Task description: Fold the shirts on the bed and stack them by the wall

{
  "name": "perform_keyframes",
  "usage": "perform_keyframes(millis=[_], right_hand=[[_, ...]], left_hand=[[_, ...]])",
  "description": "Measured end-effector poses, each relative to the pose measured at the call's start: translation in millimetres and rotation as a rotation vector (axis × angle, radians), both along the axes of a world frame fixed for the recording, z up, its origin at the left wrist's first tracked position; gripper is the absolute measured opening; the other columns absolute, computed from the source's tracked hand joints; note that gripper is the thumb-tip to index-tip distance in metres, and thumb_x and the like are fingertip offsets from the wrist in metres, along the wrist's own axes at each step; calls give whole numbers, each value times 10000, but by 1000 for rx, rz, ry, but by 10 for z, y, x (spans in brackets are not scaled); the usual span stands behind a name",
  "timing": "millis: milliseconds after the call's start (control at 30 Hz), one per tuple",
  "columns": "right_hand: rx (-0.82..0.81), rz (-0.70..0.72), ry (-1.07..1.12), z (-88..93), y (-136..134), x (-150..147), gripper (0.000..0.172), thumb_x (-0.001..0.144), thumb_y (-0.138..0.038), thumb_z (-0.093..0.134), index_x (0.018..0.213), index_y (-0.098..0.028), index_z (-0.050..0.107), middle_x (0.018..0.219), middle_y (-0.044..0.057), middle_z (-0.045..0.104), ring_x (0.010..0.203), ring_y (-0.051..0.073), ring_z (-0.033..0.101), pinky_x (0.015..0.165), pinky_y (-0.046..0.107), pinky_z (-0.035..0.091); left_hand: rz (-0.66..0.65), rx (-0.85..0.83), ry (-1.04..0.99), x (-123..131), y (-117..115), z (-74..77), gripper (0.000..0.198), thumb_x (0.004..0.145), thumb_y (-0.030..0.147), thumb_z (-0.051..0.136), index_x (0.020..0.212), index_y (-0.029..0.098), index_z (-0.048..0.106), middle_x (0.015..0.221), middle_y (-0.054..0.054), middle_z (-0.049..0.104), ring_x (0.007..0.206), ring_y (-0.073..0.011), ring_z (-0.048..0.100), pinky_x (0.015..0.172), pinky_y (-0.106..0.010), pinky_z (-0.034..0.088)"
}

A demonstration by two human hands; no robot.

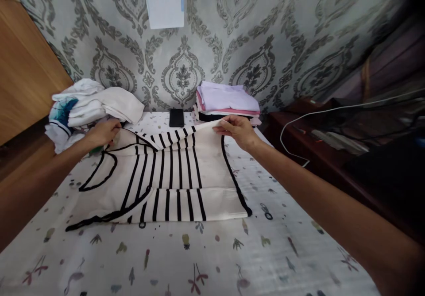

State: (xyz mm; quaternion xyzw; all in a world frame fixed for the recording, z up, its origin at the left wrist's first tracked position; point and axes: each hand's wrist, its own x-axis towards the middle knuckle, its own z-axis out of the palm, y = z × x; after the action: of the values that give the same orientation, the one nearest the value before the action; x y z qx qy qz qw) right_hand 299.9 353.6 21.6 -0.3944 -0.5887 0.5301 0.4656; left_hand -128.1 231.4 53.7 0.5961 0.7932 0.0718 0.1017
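Observation:
A cream top with black stripes and black trim point(172, 176) lies spread on a bed sheet printed with small flowers point(199, 260). My left hand point(102, 132) is closed on the top's far left corner, near the shoulder strap. My right hand point(235, 130) pinches the far right edge of the same top and lifts it a little off the sheet. The far edge of the garment hangs between both hands, folded partly toward me.
A loose heap of white clothes point(89, 105) sits at the far left. A stack of folded pink and lilac clothes point(226, 101) stands at the far right by the patterned wall. A black phone point(176, 117) lies between them. A dark side table with a white cable point(318, 119) is on the right.

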Motion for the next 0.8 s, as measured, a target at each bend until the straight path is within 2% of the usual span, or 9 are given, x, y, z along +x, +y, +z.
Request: perform_keyframes(millis=[167,233,333,433,533,633,733,800], right_hand=[[-23,-17,8,-35,130,-58,316,695,-354,892,726,-180,630,685,-3,687,739,155,732,724,270,614],[-27,-15,15,-53,129,-67,309,694,-341,893,731,-178,633,686,-3,685,749,161,734,742,280,614],[-23,4,32,-68,120,-68,299,691,-337,895,748,-176,650,688,-2,688,760,166,738,763,280,611],[-38,10,39,-63,129,-70,283,696,-320,893,746,-174,655,688,2,693,742,155,736,749,259,608],[-53,-8,30,-37,165,-90,272,708,-299,884,733,-179,641,689,-4,691,722,152,737,718,248,612],[-73,-8,19,-9,244,-140,240,741,-253,855,720,-180,628,668,-11,675,697,149,736,669,222,609],[-182,-46,14,-20,386,-224,212,807,-181,786,709,-175,599,637,-9,657,659,141,734,618,191,593],[-290,-124,7,-74,506,-287,216,838,-135,737,716,-176,564,620,-11,642,619,137,728,570,180,580]], left_hand=[[-90,6,94,-81,230,-124,276,811,291,431,972,163,614,795,-81,677,690,-259,648,705,-354,481],[-148,34,115,-98,219,-183,316,808,311,424,1022,172,610,908,-95,697,826,-275,659,782,-366,490],[-285,85,124,-98,132,-248,360,835,363,417,1100,190,589,1124,-103,669,995,-257,630,896,-354,475],[-452,8,160,-100,56,-288,417,881,467,374,1043,178,627,1122,-130,652,1028,-268,612,941,-365,456],[-469,-148,238,-136,62,-293,472,872,510,393,1070,170,652,1124,-154,658,1084,-315,587,919,-392,456],[-438,-236,300,-196,152,-259,400,830,416,453,1088,181,648,1095,-139,682,1026,-305,609,836,-365,465],[-465,-348,306,-255,292,-214,254,764,318,504,928,203,660,951,-90,709,881,-261,638,750,-324,459],[-446,-334,320,-293,387,-195,199,764,292,498,854,208,655,911,-88,713,849,-259,644,731,-327,460]])
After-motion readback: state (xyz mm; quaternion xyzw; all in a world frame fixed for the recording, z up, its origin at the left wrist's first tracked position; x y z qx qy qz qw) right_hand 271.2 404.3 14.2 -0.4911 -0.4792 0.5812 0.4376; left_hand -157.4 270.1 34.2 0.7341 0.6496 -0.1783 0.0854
